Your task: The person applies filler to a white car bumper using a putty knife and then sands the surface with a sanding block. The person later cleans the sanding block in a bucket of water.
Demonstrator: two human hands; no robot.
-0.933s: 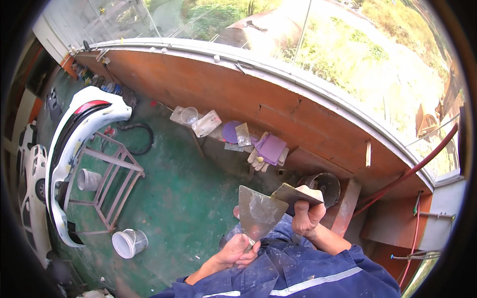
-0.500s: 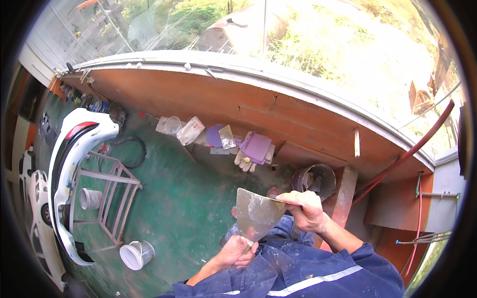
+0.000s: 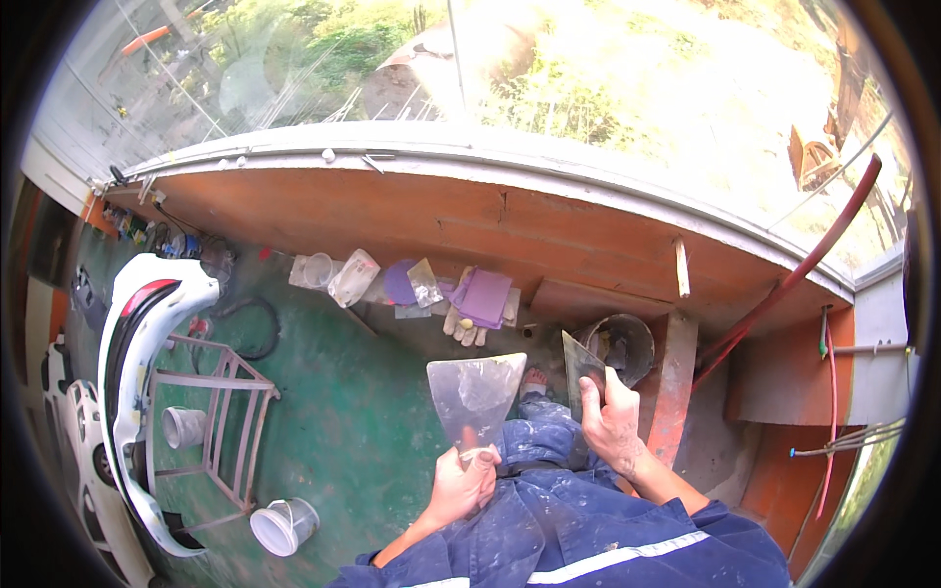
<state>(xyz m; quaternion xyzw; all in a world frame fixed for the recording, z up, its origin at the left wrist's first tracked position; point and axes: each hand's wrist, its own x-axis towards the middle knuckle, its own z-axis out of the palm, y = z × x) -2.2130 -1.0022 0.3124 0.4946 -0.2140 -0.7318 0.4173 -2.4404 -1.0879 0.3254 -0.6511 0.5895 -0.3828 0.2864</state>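
Note:
My left hand (image 3: 463, 484) is closed around the narrow end of a wide putty knife (image 3: 474, 394). Its flat, fan-shaped blade points away from me and has pale smears across it. To the right of it, and apart from it, my right hand (image 3: 614, 421) grips a second putty knife (image 3: 578, 367). That blade is tilted and shows nearly edge-on, beside a round bucket. The right thumb lies against the tool; part of it is hidden behind my fingers.
On the left a white car bumper (image 3: 123, 392) rests by a metal stand (image 3: 263, 388). White buckets (image 3: 285, 527) (image 3: 184, 428) are near it. Sanding pads (image 3: 483, 297), gloves (image 3: 465, 333) and a plastic tub (image 3: 319, 270) line the orange wall (image 3: 392, 218). A large bucket (image 3: 642, 353) stands ahead right.
My hands have moved apart, separating the two putty knives. The left blade has turned to point forward, and the right one has tipped from nearly flat to steep.

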